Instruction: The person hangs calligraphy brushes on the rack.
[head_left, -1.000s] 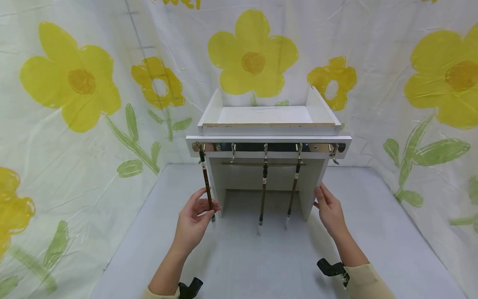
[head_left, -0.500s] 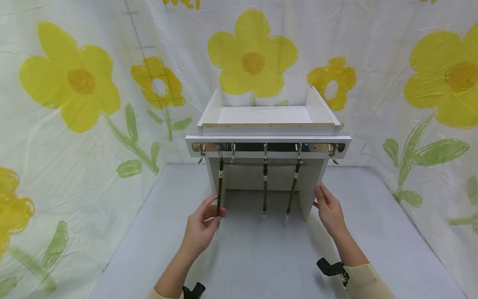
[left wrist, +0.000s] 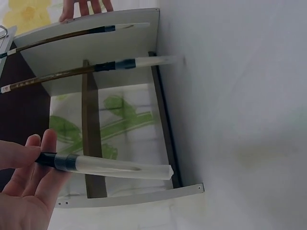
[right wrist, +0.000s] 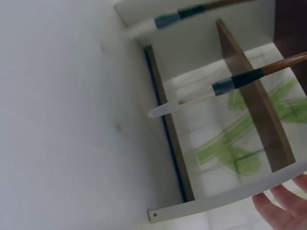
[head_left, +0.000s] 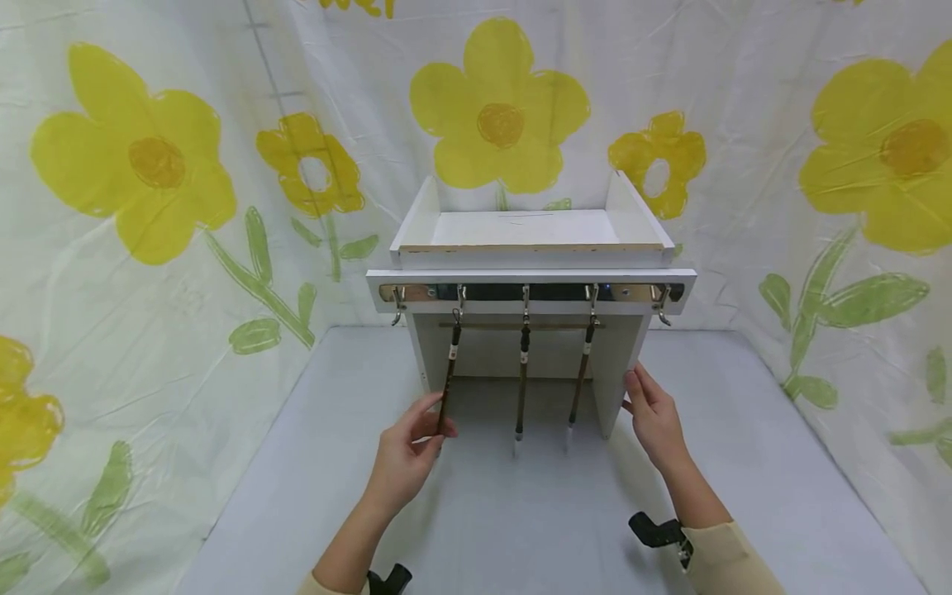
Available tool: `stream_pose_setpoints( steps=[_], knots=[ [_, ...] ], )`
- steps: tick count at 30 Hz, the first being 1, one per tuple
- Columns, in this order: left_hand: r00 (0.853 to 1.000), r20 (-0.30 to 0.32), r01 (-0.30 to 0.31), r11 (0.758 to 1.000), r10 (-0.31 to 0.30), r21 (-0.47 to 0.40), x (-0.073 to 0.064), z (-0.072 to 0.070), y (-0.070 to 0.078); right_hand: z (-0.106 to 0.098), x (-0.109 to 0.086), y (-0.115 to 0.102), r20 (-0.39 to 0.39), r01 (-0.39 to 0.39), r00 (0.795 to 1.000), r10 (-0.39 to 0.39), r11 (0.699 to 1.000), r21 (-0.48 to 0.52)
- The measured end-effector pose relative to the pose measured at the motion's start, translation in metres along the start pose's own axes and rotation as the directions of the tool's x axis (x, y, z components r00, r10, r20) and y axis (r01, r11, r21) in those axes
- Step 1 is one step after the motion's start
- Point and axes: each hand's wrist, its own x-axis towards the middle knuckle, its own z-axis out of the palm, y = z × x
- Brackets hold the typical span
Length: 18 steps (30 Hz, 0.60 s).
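My left hand point(head_left: 405, 459) pinches a calligraphy brush point(head_left: 449, 372) near its lower end, between thumb and fingers. Its dark handle leans slightly, and the hanging loop point(head_left: 456, 316) overlaps the second hook point(head_left: 461, 299) from the left. In the left wrist view a clear cap point(left wrist: 124, 167) covers the pale bristles. My right hand point(head_left: 654, 421) grips the lower right side panel point(head_left: 623, 355) of a white shelf rack point(head_left: 521, 260), thumb at the front edge. Two more brushes hang from the rack, a middle brush point(head_left: 523, 372) and a right brush point(head_left: 583, 372).
The outermost left hook point(head_left: 397, 306) and right hook point(head_left: 662, 306) bear no brush. The rack stands on a pale table point(head_left: 521, 529) before a flower-painted curtain point(head_left: 297, 248). A wooden crossbar point(left wrist: 91, 139) spans the rack's inside.
My left hand has carried the brush rightward from the leftmost hook to the second hook. The middle brush swings slightly. My right hand has stayed on the side panel.
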Motion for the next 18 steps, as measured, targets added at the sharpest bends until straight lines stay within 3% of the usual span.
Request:
stream_pose_setpoints(
  steps=[18],
  knots=[
    [0.999,0.01,0.037,0.999,-0.037,0.002,-0.0047,0.0032,-0.0071,0.0009,0.0003,0.0016,-0.001,0.001,1.0,-0.001,1.0,0.004]
  ],
)
